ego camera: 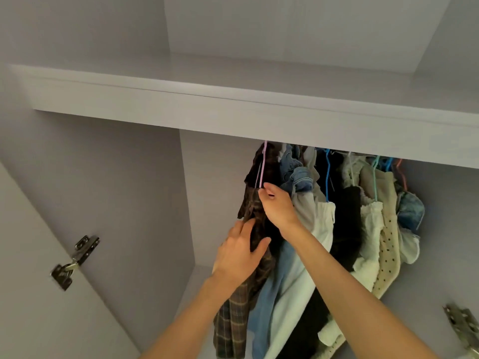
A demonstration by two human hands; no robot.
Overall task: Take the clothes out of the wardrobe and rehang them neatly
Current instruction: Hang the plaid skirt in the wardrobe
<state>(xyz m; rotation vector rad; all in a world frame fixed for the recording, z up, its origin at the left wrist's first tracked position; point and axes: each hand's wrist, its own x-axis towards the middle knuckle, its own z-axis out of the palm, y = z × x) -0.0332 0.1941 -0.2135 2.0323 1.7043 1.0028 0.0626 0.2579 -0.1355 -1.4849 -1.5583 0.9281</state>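
White wardrobe (103, 177); right hand (278, 207) seemingly pinches pink hanger (262, 167).

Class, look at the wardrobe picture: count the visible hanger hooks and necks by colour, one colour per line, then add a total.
Pink or lilac hanger: 1
Blue hangers: 2
Teal hanger: 1
White hanger: 1
Orange hanger: 1
Total: 6; others may be hidden among the clothes.

Soft, even, dim indoor light, wide-angle bending at the edges, motion blur on the hinge (74, 263).
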